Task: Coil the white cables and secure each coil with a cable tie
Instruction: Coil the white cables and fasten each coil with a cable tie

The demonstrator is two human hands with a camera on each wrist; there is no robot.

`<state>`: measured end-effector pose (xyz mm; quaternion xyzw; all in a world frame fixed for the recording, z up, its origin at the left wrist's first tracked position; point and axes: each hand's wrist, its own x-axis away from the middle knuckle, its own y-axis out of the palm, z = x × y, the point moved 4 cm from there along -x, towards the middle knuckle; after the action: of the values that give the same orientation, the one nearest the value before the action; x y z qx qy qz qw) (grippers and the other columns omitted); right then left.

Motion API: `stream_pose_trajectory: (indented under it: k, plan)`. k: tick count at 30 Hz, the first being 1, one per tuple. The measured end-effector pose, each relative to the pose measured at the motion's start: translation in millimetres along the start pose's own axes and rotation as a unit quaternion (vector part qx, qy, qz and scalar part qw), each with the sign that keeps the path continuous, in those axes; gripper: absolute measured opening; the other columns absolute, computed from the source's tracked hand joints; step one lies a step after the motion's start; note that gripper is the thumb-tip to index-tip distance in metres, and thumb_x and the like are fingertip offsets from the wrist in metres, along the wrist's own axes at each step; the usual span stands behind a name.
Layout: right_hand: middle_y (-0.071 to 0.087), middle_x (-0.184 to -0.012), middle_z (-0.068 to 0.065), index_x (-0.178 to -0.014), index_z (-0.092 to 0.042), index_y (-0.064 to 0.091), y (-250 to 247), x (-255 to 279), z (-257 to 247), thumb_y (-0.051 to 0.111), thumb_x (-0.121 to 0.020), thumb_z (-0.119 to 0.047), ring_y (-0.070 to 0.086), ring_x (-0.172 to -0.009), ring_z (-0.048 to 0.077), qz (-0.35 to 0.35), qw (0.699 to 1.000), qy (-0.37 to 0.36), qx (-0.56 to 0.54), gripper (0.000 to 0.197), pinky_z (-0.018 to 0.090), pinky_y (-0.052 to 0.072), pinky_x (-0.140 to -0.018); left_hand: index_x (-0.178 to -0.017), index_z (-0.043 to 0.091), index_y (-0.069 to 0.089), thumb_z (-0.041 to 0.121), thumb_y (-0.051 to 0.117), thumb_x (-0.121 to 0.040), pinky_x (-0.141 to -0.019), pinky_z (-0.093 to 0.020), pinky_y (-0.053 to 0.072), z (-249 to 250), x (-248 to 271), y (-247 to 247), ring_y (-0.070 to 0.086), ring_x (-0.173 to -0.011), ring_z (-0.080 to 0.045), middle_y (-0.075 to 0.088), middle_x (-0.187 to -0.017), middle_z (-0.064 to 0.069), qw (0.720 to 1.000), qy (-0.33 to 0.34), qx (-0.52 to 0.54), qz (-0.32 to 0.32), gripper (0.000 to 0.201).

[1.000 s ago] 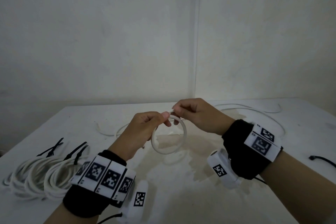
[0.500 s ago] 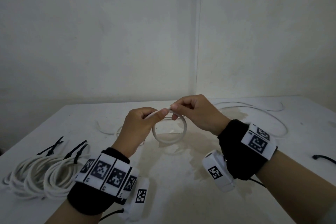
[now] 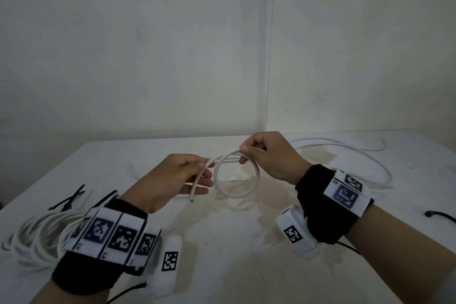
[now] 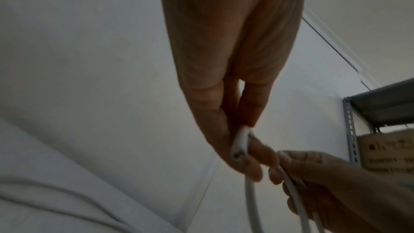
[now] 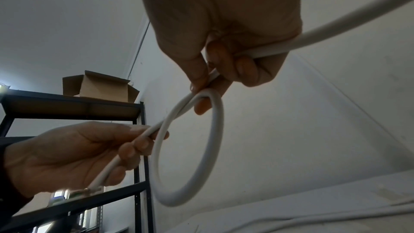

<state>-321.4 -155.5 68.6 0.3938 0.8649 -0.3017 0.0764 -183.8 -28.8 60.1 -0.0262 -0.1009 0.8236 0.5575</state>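
A white cable [image 3: 237, 195] forms one small loop in the air above the white table [image 3: 222, 254]. My left hand [image 3: 195, 175] holds the cable's free end [image 4: 238, 148] between thumb and fingers; the cut tip points down toward me. My right hand [image 3: 249, 153] pinches the top of the loop [image 5: 190, 148] where the cable crosses itself. The remaining cable [image 3: 357, 155] trails behind the right hand and lies slack on the table at the back right.
Several finished white coils [image 3: 37, 237] with black cable ties [image 3: 69, 201] lie at the table's left edge. One loose black cable tie [image 3: 441, 216] lies at the far right. Walls meet in a corner behind the table. A dark metal shelf [image 5: 74, 105] carries a cardboard box.
My hands have drawn apart. The left hand has slid down along the free end, so a straight length now shows outside the loop, and the loop has grown a little.
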Motion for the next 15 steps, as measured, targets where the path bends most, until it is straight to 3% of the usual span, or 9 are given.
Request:
stream_pose_trajectory:
  k: [3,6,8,11,13,15]
  plan:
    - [0.062,-0.052,-0.018,-0.064,-0.023,0.060,-0.7,-1.6,0.5,0.059,-0.087,-0.011,0.055,-0.058,-0.007,0.011,1.000,-0.002,0.003,0.026,0.011,0.042,-0.063,-0.093,0.004,0.066,0.002,0.053,-0.087,-0.067,-0.023,0.058,-1.8,0.7,1.9,0.069,-0.068,-0.013,0.070,-0.075,-0.006,0.998,0.013,0.044,-0.031,0.014]
    - [0.063,-0.052,-0.017,-0.066,-0.023,0.059,-1.1,-2.5,0.3,0.059,-0.087,-0.010,0.057,-0.058,-0.007,0.026,1.000,-0.003,-0.008,0.024,0.018,0.044,-0.066,-0.080,0.008,0.062,0.013,0.063,-0.074,-0.077,-0.027,0.056,-6.8,0.4,6.9,0.062,-0.086,-0.017,0.068,-0.092,-0.005,0.998,0.033,0.061,-0.009,0.008]
    - [0.063,-0.052,-0.015,-0.066,-0.022,0.059,-0.6,-1.6,-0.5,0.059,-0.087,-0.010,0.059,-0.058,-0.005,0.037,0.999,-0.003,-0.013,0.024,0.022,0.047,-0.067,-0.074,0.008,0.055,0.016,0.063,-0.067,-0.076,-0.032,0.056,-9.2,0.4,14.2,0.063,-0.088,-0.020,0.067,-0.092,-0.007,0.994,0.038,0.102,-0.010,0.013]
    - [0.063,-0.053,-0.014,-0.066,-0.022,0.058,1.5,2.3,-0.6,0.059,-0.087,-0.011,0.058,-0.058,-0.003,0.042,0.999,0.000,-0.008,0.024,0.025,0.047,-0.067,-0.080,0.005,0.052,0.015,0.062,-0.068,-0.059,-0.031,0.059,-8.7,-0.3,25.6,0.066,-0.062,-0.015,0.065,-0.067,-0.005,0.985,0.035,0.167,-0.022,0.019]
    - [0.063,-0.057,-0.012,-0.066,-0.021,0.058,3.7,5.4,-0.9,0.059,-0.087,-0.012,0.055,-0.054,-0.006,0.035,0.999,0.001,0.005,0.024,0.019,0.042,-0.061,-0.088,0.003,0.055,0.012,0.062,-0.078,-0.053,-0.025,0.056,-7.8,-0.7,28.6,0.056,-0.047,-0.008,0.055,-0.056,-0.001,0.990,0.034,0.139,-0.008,0.014]
    - [0.062,-0.058,-0.011,-0.066,-0.021,0.057,4.0,7.7,-0.8,0.059,-0.087,-0.012,0.052,-0.050,-0.005,0.033,0.999,0.004,0.008,0.023,0.017,0.038,-0.058,-0.081,0.004,0.060,0.009,0.060,-0.084,-0.050,-0.020,0.053,-7.4,-1.3,27.9,0.050,-0.042,-0.005,0.048,-0.053,-0.001,0.995,0.044,0.085,0.018,0.006]
